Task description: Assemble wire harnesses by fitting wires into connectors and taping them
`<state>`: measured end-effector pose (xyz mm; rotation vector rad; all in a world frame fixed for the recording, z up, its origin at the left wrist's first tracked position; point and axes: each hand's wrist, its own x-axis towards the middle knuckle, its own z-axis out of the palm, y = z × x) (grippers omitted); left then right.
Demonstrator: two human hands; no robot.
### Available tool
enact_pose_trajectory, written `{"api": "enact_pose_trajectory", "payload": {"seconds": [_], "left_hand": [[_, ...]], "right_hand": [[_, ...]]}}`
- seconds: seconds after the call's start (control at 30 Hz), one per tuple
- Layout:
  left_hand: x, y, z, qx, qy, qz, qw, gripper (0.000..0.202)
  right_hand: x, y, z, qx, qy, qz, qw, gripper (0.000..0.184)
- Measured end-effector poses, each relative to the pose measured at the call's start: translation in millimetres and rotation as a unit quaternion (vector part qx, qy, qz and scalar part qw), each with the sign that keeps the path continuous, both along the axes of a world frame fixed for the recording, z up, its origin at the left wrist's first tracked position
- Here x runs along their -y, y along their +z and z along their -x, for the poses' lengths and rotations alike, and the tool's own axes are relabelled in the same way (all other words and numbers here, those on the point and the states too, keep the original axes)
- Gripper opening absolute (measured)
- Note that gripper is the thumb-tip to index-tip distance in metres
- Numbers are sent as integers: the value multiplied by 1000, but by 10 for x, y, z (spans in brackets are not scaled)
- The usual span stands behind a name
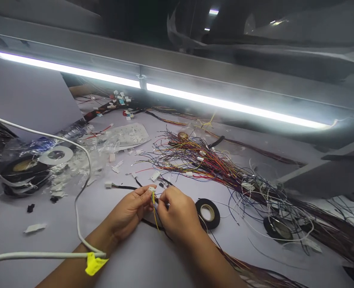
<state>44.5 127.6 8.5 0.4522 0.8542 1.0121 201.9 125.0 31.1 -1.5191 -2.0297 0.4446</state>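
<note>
My left hand (129,211) pinches a small white connector (151,189) between thumb and fingertips, just above the white table (45,216). Thin yellow and dark wires (154,208) hang from the connector between both hands. My right hand (177,212) is closed, fingertips pinching those wires right beside the connector. The two hands nearly touch. A long wire bundle (225,260) trails from under my right wrist toward the lower right.
A black tape roll (207,213) lies right of my right hand. A big tangle of coloured wires (219,168) spreads to the right. Tape rolls in plastic (23,172) sit at left, with loose white connectors (117,166). A white cable (77,216) crosses my left forearm.
</note>
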Motion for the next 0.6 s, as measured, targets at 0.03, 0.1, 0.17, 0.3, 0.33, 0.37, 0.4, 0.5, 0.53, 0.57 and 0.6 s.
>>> {"api": "enact_pose_trajectory", "payload": {"seconds": [0.03, 0.1, 0.17, 0.3, 0.33, 0.37, 0.4, 0.5, 0.53, 0.57, 0.6], "left_hand": [[1, 2, -7, -2, 1, -3, 1000, 32], [2, -8, -11, -9, 5, -11, 1000, 29], [4, -32, -5, -15, 10, -17, 1000, 26], [4, -86, 14, -12, 9, -24, 1000, 23], [3, -95, 16, -10, 7, -23, 1000, 22], [2, -101, 17, -9, 5, -23, 1000, 21], [0, -104, 17, -8, 3, -23, 1000, 21], [-1, -97, 13, -11, 2, -26, 1000, 20], [0, -91, 11, -13, 2, -27, 1000, 20], [2, -84, 9, -15, 4, -28, 999, 20], [4, -77, 7, -17, 6, -29, 999, 21]], "right_hand": [[1, -8, 2, 4, -2, -5, 1000, 12], [3, -26, 5, 16, -3, -18, 1000, 13], [5, -45, 10, 28, -3, -35, 999, 13], [14, -68, 17, 33, -4, -60, 998, 14], [17, -70, 17, 31, -4, -61, 998, 14], [19, -70, 16, 28, -4, -61, 998, 13], [20, -67, 15, 25, -4, -60, 998, 13], [22, -49, 14, 17, -1, -60, 998, 13], [22, -42, 15, 14, 0, -62, 998, 13], [22, -36, 17, 13, 2, -64, 998, 13], [23, -32, 19, 13, 2, -66, 998, 13]]}}
